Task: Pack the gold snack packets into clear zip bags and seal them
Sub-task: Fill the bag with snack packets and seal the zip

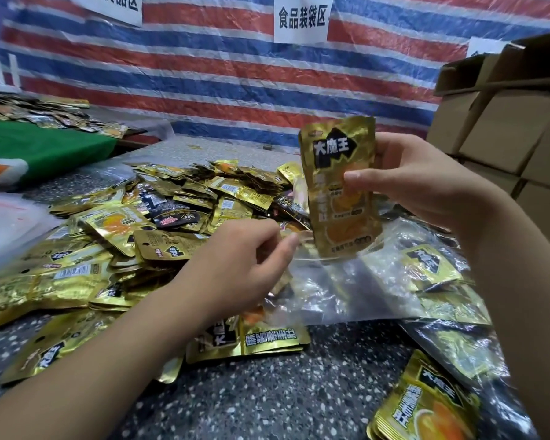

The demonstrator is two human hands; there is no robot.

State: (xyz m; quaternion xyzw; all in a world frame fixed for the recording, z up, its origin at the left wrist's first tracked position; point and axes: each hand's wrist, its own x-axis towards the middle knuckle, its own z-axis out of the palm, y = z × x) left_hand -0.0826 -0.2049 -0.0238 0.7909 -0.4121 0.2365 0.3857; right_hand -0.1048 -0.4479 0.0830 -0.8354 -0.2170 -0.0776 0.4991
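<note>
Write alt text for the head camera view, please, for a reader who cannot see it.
A person's right hand holds a gold snack packet upright above a clear zip bag whose edge the left hand pinches. A big pile of gold packets covers the speckled table, with cardboard boxes at right and a striped tarp behind.

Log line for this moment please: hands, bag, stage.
right hand: holds gold packet upright over bag | left hand: pinches clear zip bag mouth | stage: inserting, bag unsealed | loose packet pile left
</note>
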